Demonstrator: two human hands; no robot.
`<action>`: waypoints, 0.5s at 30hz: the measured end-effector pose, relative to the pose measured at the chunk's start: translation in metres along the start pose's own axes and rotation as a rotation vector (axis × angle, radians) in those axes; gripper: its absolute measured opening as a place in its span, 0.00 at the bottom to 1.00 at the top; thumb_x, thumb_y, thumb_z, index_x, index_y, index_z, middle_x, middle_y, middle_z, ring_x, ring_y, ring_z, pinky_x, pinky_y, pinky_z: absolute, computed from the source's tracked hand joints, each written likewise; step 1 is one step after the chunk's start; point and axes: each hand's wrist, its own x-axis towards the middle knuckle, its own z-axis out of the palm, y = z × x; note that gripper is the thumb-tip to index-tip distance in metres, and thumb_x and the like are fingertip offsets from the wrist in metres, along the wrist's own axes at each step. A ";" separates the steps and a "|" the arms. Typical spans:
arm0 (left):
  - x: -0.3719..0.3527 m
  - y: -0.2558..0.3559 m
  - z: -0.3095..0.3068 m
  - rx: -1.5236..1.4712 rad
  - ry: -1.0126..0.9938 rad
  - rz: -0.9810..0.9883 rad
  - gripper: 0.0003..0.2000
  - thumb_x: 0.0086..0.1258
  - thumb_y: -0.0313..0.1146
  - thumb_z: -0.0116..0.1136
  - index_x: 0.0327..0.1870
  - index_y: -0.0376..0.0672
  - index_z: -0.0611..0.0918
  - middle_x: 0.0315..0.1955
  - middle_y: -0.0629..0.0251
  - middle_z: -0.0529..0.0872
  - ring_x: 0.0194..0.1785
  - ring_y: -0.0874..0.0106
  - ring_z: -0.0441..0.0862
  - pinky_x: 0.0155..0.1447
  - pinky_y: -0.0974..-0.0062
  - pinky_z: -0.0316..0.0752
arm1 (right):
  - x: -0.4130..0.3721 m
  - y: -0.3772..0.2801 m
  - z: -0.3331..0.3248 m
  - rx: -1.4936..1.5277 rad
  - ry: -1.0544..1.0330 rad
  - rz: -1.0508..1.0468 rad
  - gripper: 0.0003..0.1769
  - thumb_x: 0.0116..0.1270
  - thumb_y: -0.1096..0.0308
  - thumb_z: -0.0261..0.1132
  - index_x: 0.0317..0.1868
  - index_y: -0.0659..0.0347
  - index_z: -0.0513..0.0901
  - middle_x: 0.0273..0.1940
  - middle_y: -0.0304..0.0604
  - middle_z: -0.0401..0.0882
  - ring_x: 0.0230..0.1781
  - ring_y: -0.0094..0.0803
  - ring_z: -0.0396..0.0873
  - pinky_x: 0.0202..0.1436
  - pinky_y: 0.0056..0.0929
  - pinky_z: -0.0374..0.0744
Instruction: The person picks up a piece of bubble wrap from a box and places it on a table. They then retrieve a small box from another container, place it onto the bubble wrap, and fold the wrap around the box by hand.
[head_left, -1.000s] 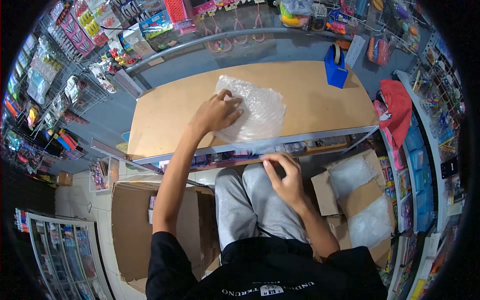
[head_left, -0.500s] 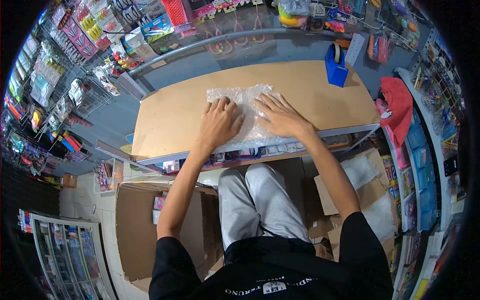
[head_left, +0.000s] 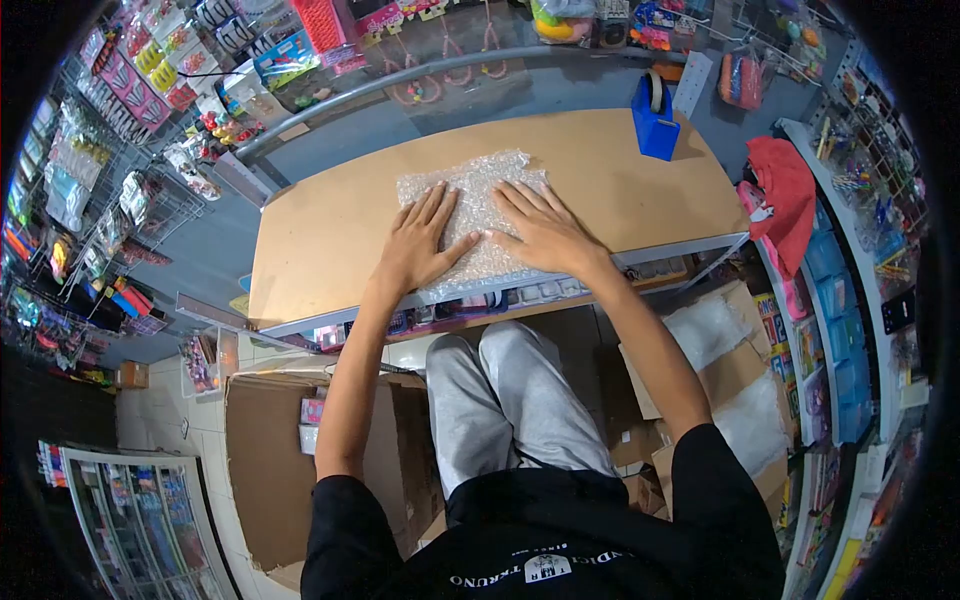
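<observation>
shop racks [head_left: 160, 200] are hanging around the upper left of the frame, and a wooden table [head_left: 320, 235] is spanning the upper middle. on it the bubble wrap [head_left: 480, 205] is lying centrally, reaching the near edge — no clear long axis showing. the left hand [head_left: 416, 245] and right hand [head_left: 548, 232] are resting flat on its two sides, equally near, fingers spreading, thumbs nearly meeting — neither pinching. a blue tape dispenser [head_left: 654, 130] is standing upper right.
</observation>
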 end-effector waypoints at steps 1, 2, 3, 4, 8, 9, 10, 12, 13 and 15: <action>0.000 0.000 0.000 -0.003 0.006 0.006 0.42 0.73 0.67 0.44 0.78 0.41 0.63 0.77 0.49 0.62 0.81 0.56 0.57 0.81 0.58 0.51 | 0.000 -0.003 -0.001 -0.019 -0.004 0.012 0.39 0.77 0.42 0.51 0.78 0.61 0.61 0.79 0.50 0.55 0.81 0.44 0.52 0.82 0.53 0.47; 0.000 -0.001 0.001 -0.024 0.012 0.009 0.42 0.73 0.65 0.46 0.78 0.40 0.63 0.77 0.49 0.62 0.81 0.56 0.57 0.81 0.58 0.50 | 0.000 -0.004 -0.002 -0.024 -0.005 0.019 0.39 0.77 0.42 0.51 0.77 0.60 0.61 0.79 0.50 0.55 0.81 0.44 0.52 0.82 0.54 0.47; 0.000 -0.001 -0.001 -0.046 0.018 0.013 0.41 0.74 0.64 0.47 0.78 0.40 0.63 0.77 0.49 0.62 0.81 0.56 0.57 0.81 0.57 0.50 | -0.001 -0.005 -0.002 -0.029 -0.007 0.027 0.39 0.77 0.42 0.51 0.77 0.60 0.62 0.79 0.50 0.56 0.81 0.43 0.52 0.82 0.54 0.47; 0.000 -0.001 0.000 -0.069 0.021 0.015 0.41 0.74 0.63 0.48 0.78 0.39 0.63 0.77 0.49 0.61 0.81 0.56 0.56 0.81 0.57 0.50 | -0.002 -0.005 -0.002 -0.033 -0.011 0.034 0.39 0.76 0.42 0.51 0.77 0.59 0.62 0.79 0.50 0.56 0.81 0.43 0.52 0.82 0.54 0.47; -0.001 -0.001 0.001 -0.019 0.001 0.000 0.40 0.74 0.62 0.48 0.77 0.39 0.63 0.77 0.51 0.62 0.81 0.56 0.56 0.81 0.58 0.51 | -0.005 -0.008 0.000 -0.028 0.022 0.064 0.38 0.76 0.42 0.51 0.77 0.57 0.64 0.78 0.51 0.58 0.81 0.43 0.53 0.82 0.57 0.46; 0.000 -0.001 0.001 -0.030 0.004 -0.005 0.40 0.74 0.62 0.49 0.77 0.39 0.63 0.77 0.51 0.62 0.81 0.55 0.56 0.81 0.58 0.51 | -0.005 -0.011 -0.003 -0.035 0.021 0.080 0.38 0.76 0.42 0.51 0.77 0.56 0.64 0.78 0.51 0.58 0.81 0.44 0.52 0.82 0.57 0.45; 0.000 -0.001 0.001 -0.041 0.008 -0.011 0.40 0.74 0.61 0.50 0.77 0.39 0.64 0.77 0.50 0.62 0.81 0.55 0.56 0.81 0.58 0.51 | -0.006 -0.013 -0.005 -0.042 0.019 0.094 0.38 0.76 0.41 0.51 0.77 0.55 0.63 0.78 0.51 0.59 0.81 0.44 0.52 0.82 0.58 0.45; -0.002 0.000 0.001 -0.072 0.051 -0.001 0.38 0.73 0.59 0.53 0.76 0.39 0.65 0.76 0.50 0.63 0.80 0.54 0.58 0.81 0.57 0.52 | -0.011 -0.022 -0.002 -0.124 0.230 0.085 0.35 0.75 0.44 0.54 0.73 0.57 0.69 0.74 0.52 0.65 0.78 0.45 0.58 0.82 0.58 0.44; -0.002 0.000 0.000 -0.093 0.089 0.018 0.37 0.73 0.57 0.55 0.75 0.39 0.67 0.76 0.50 0.64 0.79 0.53 0.59 0.80 0.57 0.53 | -0.016 -0.028 -0.001 -0.167 0.338 0.085 0.33 0.74 0.45 0.56 0.71 0.58 0.71 0.72 0.52 0.67 0.76 0.45 0.61 0.82 0.58 0.44; -0.001 0.002 0.000 -0.122 0.157 0.061 0.34 0.71 0.55 0.58 0.71 0.39 0.71 0.73 0.50 0.68 0.76 0.52 0.63 0.78 0.56 0.56 | -0.037 -0.050 -0.014 0.012 0.400 0.084 0.29 0.73 0.49 0.59 0.66 0.58 0.75 0.66 0.52 0.71 0.71 0.46 0.67 0.81 0.58 0.48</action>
